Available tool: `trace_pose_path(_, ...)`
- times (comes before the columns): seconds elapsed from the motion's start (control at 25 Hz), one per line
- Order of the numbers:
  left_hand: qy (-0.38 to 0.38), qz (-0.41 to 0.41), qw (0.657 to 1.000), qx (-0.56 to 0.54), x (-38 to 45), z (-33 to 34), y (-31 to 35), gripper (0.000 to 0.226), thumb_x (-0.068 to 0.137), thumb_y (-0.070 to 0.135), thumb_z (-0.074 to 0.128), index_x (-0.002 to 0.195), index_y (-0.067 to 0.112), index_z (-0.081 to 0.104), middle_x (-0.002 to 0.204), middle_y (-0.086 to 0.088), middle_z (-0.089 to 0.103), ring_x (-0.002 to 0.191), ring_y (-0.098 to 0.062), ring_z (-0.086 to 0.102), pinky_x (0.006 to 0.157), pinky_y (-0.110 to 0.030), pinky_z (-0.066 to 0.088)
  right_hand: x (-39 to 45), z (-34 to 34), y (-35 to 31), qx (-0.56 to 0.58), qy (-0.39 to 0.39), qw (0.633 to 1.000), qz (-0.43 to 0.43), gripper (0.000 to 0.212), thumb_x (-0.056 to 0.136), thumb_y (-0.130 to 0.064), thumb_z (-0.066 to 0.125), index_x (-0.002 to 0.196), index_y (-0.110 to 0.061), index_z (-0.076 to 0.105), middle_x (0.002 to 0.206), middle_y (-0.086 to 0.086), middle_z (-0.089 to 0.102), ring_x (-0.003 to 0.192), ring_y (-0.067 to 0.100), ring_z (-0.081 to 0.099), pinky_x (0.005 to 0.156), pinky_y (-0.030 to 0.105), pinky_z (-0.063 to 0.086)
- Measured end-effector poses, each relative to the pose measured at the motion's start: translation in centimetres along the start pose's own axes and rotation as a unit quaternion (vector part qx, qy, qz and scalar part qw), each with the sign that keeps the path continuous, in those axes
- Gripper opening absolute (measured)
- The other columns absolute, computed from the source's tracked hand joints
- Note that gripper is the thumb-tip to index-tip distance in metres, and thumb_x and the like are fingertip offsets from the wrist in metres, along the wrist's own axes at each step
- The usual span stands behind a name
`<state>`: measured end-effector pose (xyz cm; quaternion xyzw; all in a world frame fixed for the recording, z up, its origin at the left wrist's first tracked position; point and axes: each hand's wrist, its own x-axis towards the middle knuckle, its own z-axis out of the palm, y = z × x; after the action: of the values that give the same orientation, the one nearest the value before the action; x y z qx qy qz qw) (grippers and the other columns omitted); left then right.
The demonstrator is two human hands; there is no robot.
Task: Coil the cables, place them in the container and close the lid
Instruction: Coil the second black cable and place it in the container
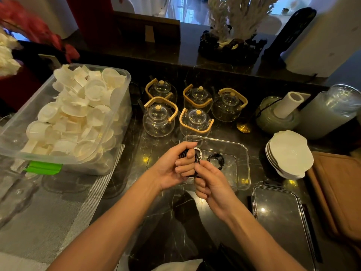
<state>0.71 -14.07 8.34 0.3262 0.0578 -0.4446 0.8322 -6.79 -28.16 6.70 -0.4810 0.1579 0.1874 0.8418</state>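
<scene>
Two hands meet over the near left edge of the clear container [242, 163]. The left hand [173, 167] curls its fingers round a bundle of black and white cables [196, 156], which juts out past its fingertips; the right hand [210, 184] pinches the bundle's lower end. One coiled black cable [215, 160] lies inside the container, and the lid [281, 218] rests just beside it to the right

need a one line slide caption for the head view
Both hands, left and right, coil a black cable over the open clear container, lid set aside.
</scene>
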Motion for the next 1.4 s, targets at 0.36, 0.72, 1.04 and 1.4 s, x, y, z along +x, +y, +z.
trace_pose_path(0.36, 0.159, -0.004, 0.976, 0.15, 0.1, 1.4, 0.8, 0.035, 0.095, 0.028, 0.067, 0.064, 0.011, 0.069, 0.043, 0.002, 0.054, 0.042, -0.011, 0.057, 0.043, -0.02, 0.045, 0.1, 0.8, 0.4, -0.114, 0.062, 0.987, -0.097, 0.013, 0.1, -0.017, 0.06, 0.109, -0.009, 0.067, 0.052, -0.008, 0.05, 0.04, 0.002, 0.034, 0.04, 0.017, 0.025)
trace_pose_path(0.72, 0.064, -0.001, 0.984, 0.166, -0.6, 0.3, 1.2, 0.036, 0.09, 0.03, 0.072, 0.059, 0.013, 0.063, 0.036, 0.005, 0.044, 0.034, -0.008, 0.047, 0.05, -0.02, 0.038, -0.1, 0.0, 0.4, -0.025, -0.047, 0.996, -0.073, 0.024, 0.098, -0.016, 0.062, 0.121, -0.008, 0.06, 0.06, 0.0, 0.039, 0.044, 0.006, 0.028, 0.043, 0.02, 0.033)
trace_pose_path(1.04, 0.071, -0.03, 0.98, 0.181, -0.8, 0.4, 1.4, 0.035, 0.082, 0.032, 0.078, 0.055, 0.015, 0.064, 0.036, 0.006, 0.046, 0.035, -0.006, 0.049, 0.047, -0.015, 0.044, -0.2, 0.0, 0.3, -0.133, -0.021, 0.982, -0.131, 0.019, 0.098, -0.017, 0.062, 0.113, -0.005, 0.064, 0.059, -0.008, 0.046, 0.047, 0.005, 0.032, 0.046, 0.026, 0.023)
trace_pose_path(1.4, 0.015, 0.015, 0.975, 0.223, -1.9, 2.1, 2.7, 0.041, 0.091, 0.036, 0.063, 0.06, 0.011, 0.069, 0.036, 0.003, 0.049, 0.038, -0.009, 0.056, 0.052, -0.019, 0.049, -0.2, 0.0, -1.2, -0.004, -0.094, 0.993, -0.075, 0.02, 0.091, -0.011, 0.069, 0.111, -0.012, 0.065, 0.072, 0.002, 0.058, 0.044, 0.004, 0.027, 0.041, 0.019, 0.027)
